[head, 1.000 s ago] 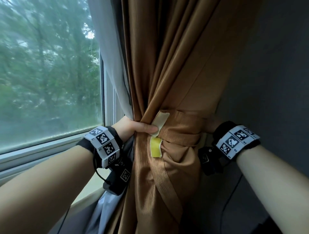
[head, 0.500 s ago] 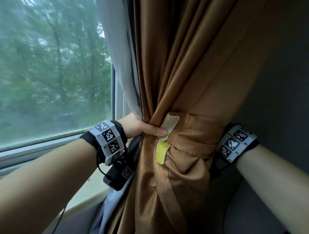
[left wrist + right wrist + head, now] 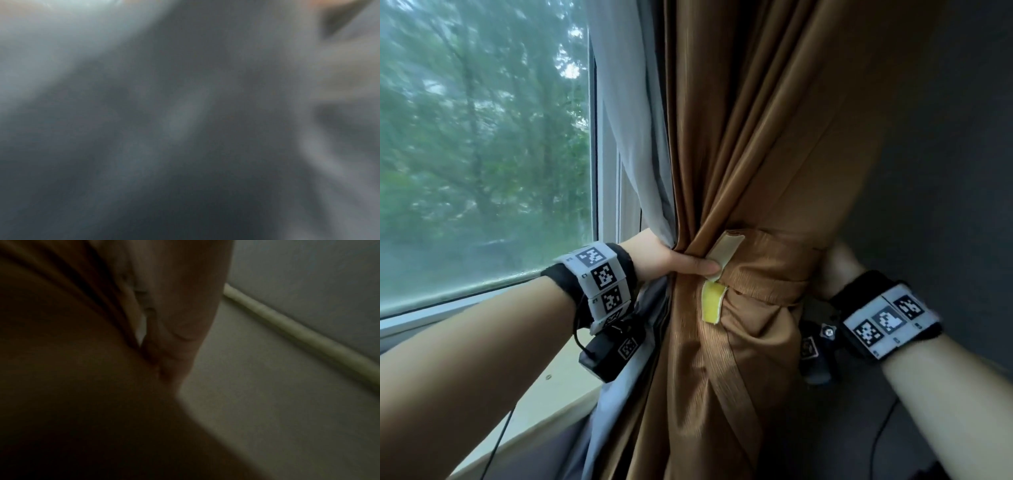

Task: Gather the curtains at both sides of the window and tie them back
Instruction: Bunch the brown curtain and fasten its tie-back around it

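The brown curtain (image 3: 756, 154) hangs gathered at the window's right side, with a brown tieback band (image 3: 770, 270) round its waist. A cream tab (image 3: 726, 250) and a yellow tab (image 3: 712, 303) of the band stick out apart at the front. My left hand (image 3: 674, 262) grips the bundle from the left, thumb across the front just below the cream tab. My right hand (image 3: 835, 270) reaches behind the bundle at band height. In the right wrist view its fingers (image 3: 180, 308) lie against the dark curtain (image 3: 72, 369); their grip is hidden.
A pale grey sheer curtain (image 3: 630, 130) hangs between the brown one and the window glass (image 3: 482, 154); it fills the blurred left wrist view (image 3: 185, 113). The sill (image 3: 544, 394) lies under my left forearm. A dark wall (image 3: 945, 171) stands at the right, with a pale strip (image 3: 298, 331) along it.
My left hand keeps its grip on the bundle. My right wrist pushed in close behind the curtain, then drew back out to the right. The two tabs stay apart.
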